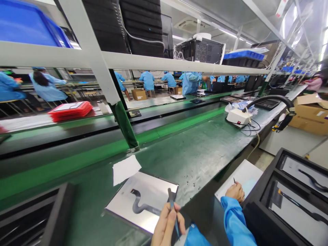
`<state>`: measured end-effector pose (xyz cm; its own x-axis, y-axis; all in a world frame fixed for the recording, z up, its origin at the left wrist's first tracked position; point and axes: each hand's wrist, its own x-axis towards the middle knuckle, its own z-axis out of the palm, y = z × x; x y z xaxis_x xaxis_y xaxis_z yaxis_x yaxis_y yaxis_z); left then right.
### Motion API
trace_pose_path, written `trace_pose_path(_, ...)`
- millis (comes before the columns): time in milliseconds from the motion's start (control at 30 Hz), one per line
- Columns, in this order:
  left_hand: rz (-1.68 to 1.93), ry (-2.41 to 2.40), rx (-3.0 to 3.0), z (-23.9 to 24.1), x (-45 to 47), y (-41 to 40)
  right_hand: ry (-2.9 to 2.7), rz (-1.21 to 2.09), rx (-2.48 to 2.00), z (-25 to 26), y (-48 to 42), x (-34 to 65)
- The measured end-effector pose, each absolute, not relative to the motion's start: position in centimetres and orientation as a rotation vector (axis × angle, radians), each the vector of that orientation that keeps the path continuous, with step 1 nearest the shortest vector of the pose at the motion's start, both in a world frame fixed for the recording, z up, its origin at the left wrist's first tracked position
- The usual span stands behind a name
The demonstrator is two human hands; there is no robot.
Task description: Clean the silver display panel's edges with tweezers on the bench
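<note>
The flat silver rectangular panel [153, 191] with a black ribbon cable [139, 205] lies on the green bench top [194, 153], near its front edge, a white paper slip [125, 169] overlapping its far corner. The left hand [166, 227] pinches slim blue-grey tweezers [172, 205], tips over the panel. The right hand [235, 192], fingers curled around a small dark pointed tool [234, 180], rests on a white sheet [246, 174] beside a black compartment tray [258, 218].

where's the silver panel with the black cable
The silver panel lies flat on the green bench, bottom centre of the head view, under the tweezers in the left hand, a white paper slip by its far corner.
</note>
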<state>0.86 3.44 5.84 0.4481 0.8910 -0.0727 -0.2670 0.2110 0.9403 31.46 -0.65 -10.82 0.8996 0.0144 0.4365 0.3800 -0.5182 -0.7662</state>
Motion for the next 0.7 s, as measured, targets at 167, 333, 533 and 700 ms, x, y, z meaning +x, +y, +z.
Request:
trace_pose_path(167,1.147,0.879,1.247,7.7,1.6,6.2,-0.367,-0.521,-1.955,-8.2,0.2,30.6)
trace_pose_path(333,1.089,0.904,1.326,8.1,2.9,9.6,-0.708,-0.476,-1.773,-2.6,0.5,27.1)
trace_pose_path(533,1.086,0.847,1.352,8.5,4.1,10.5,-1.446,-0.159,-1.492,4.6,1.0,21.1)
trace_pose_path(700,1.083,0.824,1.378,8.7,4.2,10.2,-1.515,-0.188,-1.442,6.6,1.8,19.3)
